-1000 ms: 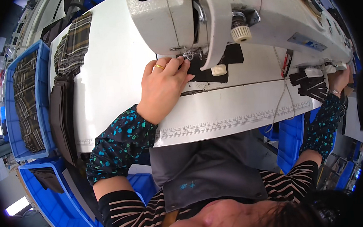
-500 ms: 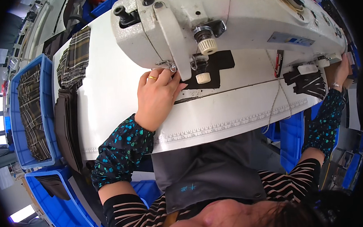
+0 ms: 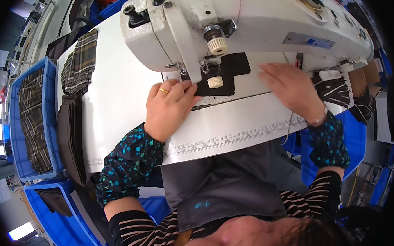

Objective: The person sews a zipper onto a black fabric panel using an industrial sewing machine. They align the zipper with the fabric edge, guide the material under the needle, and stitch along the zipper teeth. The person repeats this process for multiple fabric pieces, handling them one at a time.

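A white industrial sewing machine (image 3: 254,25) stands over the white table, with a dark fabric piece (image 3: 222,86) lying flat beneath its head. At the fabric's left edge, close to the needle area, is my left hand (image 3: 169,105). Its fingers are bent and together against the cloth, their tips partly hidden by the machine. My right hand (image 3: 292,90) hovers over the table to the right of the fabric. Its fingers are stretched out, slightly blurred, and hold nothing.
A plaid fabric stack (image 3: 79,62) and folded dark cloth (image 3: 71,135) lie on the table's left. Blue bins (image 3: 52,118) stand beyond that edge. A printed ruler (image 3: 234,138) runs along the front. Striped dark scraps (image 3: 332,92) and a red-black tool (image 3: 298,60) lie right.
My right hand has come from the machine's far right end inward over the table, toward the fabric. My left hand stays by the fabric, having shifted only slightly.
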